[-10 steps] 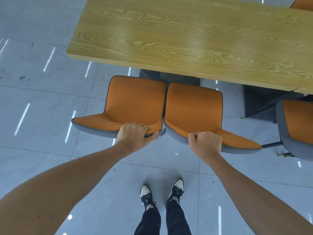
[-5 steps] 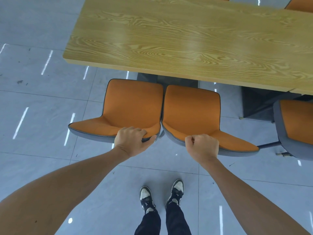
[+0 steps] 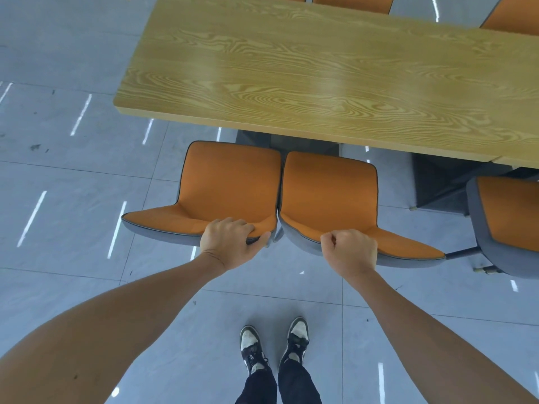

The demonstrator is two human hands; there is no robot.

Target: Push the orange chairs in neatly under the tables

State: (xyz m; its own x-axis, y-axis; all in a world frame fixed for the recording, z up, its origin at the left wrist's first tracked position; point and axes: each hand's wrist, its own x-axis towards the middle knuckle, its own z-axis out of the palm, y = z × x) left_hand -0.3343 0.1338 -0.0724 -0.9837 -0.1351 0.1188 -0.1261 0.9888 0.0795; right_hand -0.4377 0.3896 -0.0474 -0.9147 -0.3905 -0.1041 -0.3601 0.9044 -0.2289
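Note:
Two orange chairs with grey shells stand side by side in front of the long wooden table (image 3: 320,71), their seats facing it. My left hand (image 3: 230,243) grips the top edge of the left chair's (image 3: 230,182) backrest. My right hand (image 3: 350,252) is closed over the backrest top of the right chair (image 3: 329,193). The front edges of both seats sit just short of the table's near edge, and the two chairs touch along their inner sides.
A third orange chair (image 3: 507,223) stands at the right edge, turned a little, with its metal leg showing. More orange chairs (image 3: 350,1) line the table's far side. A dark table base (image 3: 443,182) sits under the tabletop. My feet (image 3: 274,345) stand on grey floor tiles.
Both chairs have slid a little toward the table, my hands still on their backrests. The view has shifted slightly, showing more of the far side.

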